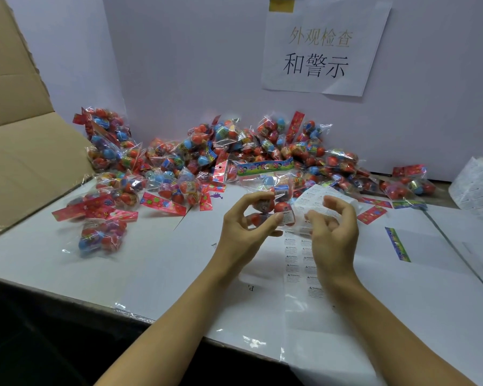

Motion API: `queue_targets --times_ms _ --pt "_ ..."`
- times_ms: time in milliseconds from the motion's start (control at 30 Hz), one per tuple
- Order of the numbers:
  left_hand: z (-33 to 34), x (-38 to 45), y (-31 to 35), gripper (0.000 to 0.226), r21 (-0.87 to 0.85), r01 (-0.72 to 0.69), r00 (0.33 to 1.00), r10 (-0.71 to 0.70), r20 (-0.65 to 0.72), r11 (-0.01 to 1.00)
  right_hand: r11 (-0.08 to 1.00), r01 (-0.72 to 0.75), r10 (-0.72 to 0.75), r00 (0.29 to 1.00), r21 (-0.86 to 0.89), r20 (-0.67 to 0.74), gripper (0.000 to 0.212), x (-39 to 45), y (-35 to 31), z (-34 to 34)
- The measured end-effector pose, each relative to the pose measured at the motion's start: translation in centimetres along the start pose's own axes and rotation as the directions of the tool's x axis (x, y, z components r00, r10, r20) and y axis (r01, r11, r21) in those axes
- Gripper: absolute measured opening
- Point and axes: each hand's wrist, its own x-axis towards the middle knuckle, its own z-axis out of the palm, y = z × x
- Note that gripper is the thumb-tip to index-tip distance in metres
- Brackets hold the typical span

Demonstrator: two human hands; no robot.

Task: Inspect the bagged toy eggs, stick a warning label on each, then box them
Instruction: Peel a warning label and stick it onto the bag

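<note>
While the left hand (248, 218) grips a bag (273, 201) above the surface (179, 260), the right hand (332, 227) pinches the label strip (304, 263); label print is unreadable, bag partly hidden.

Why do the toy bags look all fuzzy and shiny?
Head view: the pile of bagged toy eggs is softly blurred, worst on the left; white glints are light reflecting off the clear plastic. The sign stays readable, and straight edges bend from the wide lens.
</note>
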Motion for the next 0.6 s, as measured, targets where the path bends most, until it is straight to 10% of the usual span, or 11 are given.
queue_targets --times_ms 267,600 --pt "-0.1 -0.1 0.1 0.047 0.034 -0.025 0.999 0.024 0.023 0.999 0.999 -0.018 0.009 0.957 0.029 0.290 0.044 -0.8 -0.8 0.4" --pt "-0.9 0.3 0.1 0.049 -0.195 0.089 0.995 -0.079 0.061 0.977 0.990 0.028 -0.064 0.960 0.136 0.273 0.046 -1.2 -1.5 0.1"
